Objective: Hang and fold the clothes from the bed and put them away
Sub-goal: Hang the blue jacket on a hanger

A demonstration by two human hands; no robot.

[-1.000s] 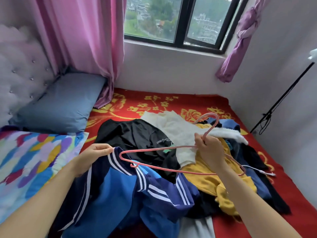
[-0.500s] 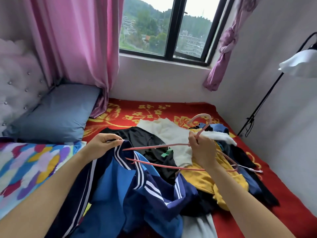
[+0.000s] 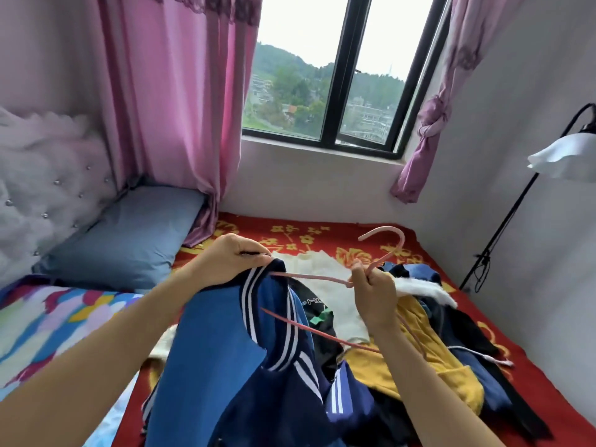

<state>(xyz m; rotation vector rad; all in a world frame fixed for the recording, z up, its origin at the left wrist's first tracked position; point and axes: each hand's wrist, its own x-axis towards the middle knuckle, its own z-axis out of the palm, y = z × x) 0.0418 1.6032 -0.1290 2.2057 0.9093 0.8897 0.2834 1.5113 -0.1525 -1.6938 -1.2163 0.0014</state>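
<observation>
- The left hand (image 3: 232, 262), just left of the frame's centre, is clenched on the striped collar of a blue jacket (image 3: 225, 350), with thumb and fingers pinching the cloth.
- The right hand (image 3: 374, 295), right of centre, grasps a pink hanger (image 3: 316, 279) at the neck just under its hook. The hook points up and to the right.
- The hanger is held above the bed, tilted. Its left end goes under the jacket's collar, right beside the left hand's fingertips. The lower bar runs across the jacket's neck opening.
- The jacket hangs from the left hand down to the bottom of the frame. It is mid-blue with navy panels and white stripes.
- Behind and to the right of it lies a heap of clothes on the bed (image 3: 354, 230), which has a red cover with yellow flowers. In the heap are a white garment (image 3: 342, 317), a black garment (image 3: 309, 301) and a yellow garment (image 3: 416, 350).
- A grey-blue pillow (image 3: 129, 233) sits at middle left, and a many-coloured quilt (image 3: 48, 317) at lower left.
- A pink curtain (image 3: 177, 108) hangs at upper left beside the window (image 3: 322, 75). A lamp (image 3: 564, 156) stands at the right edge.
</observation>
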